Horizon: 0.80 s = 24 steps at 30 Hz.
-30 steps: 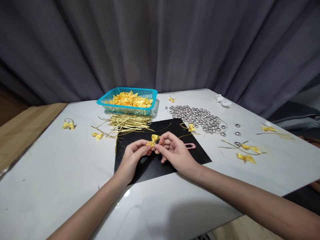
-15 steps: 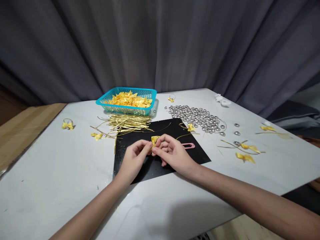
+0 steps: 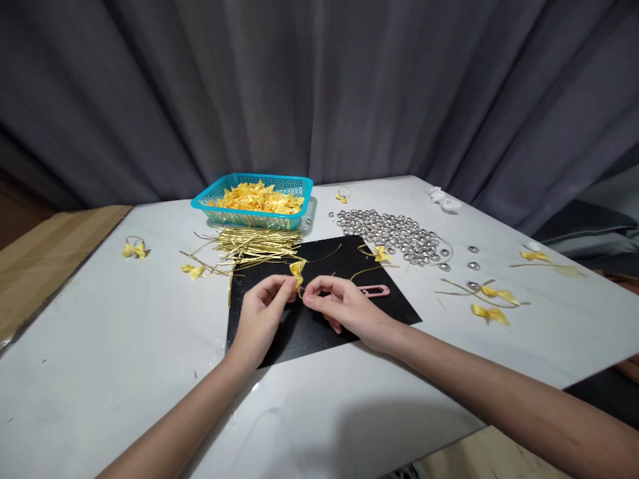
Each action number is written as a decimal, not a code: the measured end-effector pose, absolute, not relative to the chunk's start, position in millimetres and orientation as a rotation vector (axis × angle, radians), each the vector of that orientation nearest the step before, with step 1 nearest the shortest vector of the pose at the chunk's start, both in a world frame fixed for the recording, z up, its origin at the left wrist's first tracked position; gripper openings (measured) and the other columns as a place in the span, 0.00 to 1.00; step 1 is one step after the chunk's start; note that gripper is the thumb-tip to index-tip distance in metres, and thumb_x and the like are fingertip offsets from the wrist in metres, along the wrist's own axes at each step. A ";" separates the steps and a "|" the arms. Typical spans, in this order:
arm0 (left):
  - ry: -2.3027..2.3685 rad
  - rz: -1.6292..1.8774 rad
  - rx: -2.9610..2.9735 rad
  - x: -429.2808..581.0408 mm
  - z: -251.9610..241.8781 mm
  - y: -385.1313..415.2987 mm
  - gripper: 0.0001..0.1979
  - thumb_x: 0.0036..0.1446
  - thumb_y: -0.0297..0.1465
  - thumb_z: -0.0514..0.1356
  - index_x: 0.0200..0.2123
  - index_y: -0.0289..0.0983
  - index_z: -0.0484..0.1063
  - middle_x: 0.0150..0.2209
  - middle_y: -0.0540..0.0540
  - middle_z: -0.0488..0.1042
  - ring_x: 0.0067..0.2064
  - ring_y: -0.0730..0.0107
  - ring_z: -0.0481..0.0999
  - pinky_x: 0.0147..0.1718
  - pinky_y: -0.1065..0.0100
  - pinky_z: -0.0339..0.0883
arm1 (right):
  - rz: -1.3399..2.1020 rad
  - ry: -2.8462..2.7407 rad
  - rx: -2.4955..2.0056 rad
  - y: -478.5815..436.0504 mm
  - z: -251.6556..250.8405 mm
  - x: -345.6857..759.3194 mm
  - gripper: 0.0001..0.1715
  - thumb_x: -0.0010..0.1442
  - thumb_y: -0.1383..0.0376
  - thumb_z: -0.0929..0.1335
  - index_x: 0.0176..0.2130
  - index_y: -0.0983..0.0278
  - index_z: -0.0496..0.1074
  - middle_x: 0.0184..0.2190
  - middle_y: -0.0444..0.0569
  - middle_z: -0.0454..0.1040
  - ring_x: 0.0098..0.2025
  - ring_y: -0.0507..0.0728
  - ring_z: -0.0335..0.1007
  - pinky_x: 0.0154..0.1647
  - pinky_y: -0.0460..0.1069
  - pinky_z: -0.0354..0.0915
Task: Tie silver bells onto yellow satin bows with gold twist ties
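Observation:
My left hand point(image 3: 265, 309) pinches a yellow ribbon bow point(image 3: 297, 270) between thumb and fingers, above the black mat point(image 3: 284, 346). The bow stands tilted upright over the fingertips. Just to its right, my right hand point(image 3: 344, 306) is closed in a pinch on a thin gold wire tie point(image 3: 301, 293) that runs from the bow; most of the tie is hidden by the fingers. A small gap separates the two hands. On the mat beside my right hand lies a pink flat-handled tool point(image 3: 375, 291), partly covered.
Behind the mat are a pile of gold ties point(image 3: 257, 243) and a blue basket point(image 3: 200, 201) of yellow bows. Silver beads point(image 3: 394, 233) spread at the right rear. Loose bows point(image 3: 490, 314) with ties lie farther right; a looped bow point(image 3: 134, 249) sits at the left.
My right hand has moved slightly right, away from the bow. The bow has turned in my left hand and shifted a little left, and a thin tie shows between the hands.

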<state>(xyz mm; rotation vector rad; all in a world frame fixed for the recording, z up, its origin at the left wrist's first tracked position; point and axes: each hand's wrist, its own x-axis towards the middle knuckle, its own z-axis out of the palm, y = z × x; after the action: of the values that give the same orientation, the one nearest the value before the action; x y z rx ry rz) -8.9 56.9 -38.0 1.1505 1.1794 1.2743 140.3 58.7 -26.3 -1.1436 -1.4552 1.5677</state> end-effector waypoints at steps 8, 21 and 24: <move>1.160 1.260 1.160 -6.3 -36.2 55.7 0.13 0.44 0.40 0.65 0.25 0.35 0.74 0.25 0.49 0.74 0.29 0.72 0.70 0.32 0.70 0.65 | 1.579 -1.310 -1.200 61.9 -30.9 139.9 0.11 0.49 0.62 0.72 0.29 0.67 0.69 0.20 0.37 0.63 0.13 0.41 0.50 0.08 0.38 0.48; 1.178 1.234 1.275 -4.7 -33.2 54.1 0.09 0.47 0.36 0.63 0.24 0.35 0.74 0.22 0.51 0.71 0.27 0.74 0.68 0.30 0.72 0.63 | 1.687 -1.170 -1.093 63.6 -22.2 146.7 0.15 0.49 0.58 0.72 0.27 0.67 0.68 0.20 0.38 0.64 0.14 0.41 0.48 0.11 0.39 0.49; 1.184 1.220 1.286 -4.9 -33.0 53.2 0.09 0.48 0.35 0.63 0.23 0.35 0.73 0.21 0.52 0.71 0.26 0.74 0.67 0.29 0.73 0.62 | 1.472 -1.308 -1.127 62.9 -19.2 147.3 0.15 0.48 0.58 0.72 0.28 0.67 0.69 0.20 0.38 0.64 0.13 0.41 0.50 0.11 0.39 0.49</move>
<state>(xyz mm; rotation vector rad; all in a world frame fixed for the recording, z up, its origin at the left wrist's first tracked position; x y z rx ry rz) -4.9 53.2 -33.0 1.2859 1.1841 1.2203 147.3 62.9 -19.2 -1.1271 -1.3082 1.4716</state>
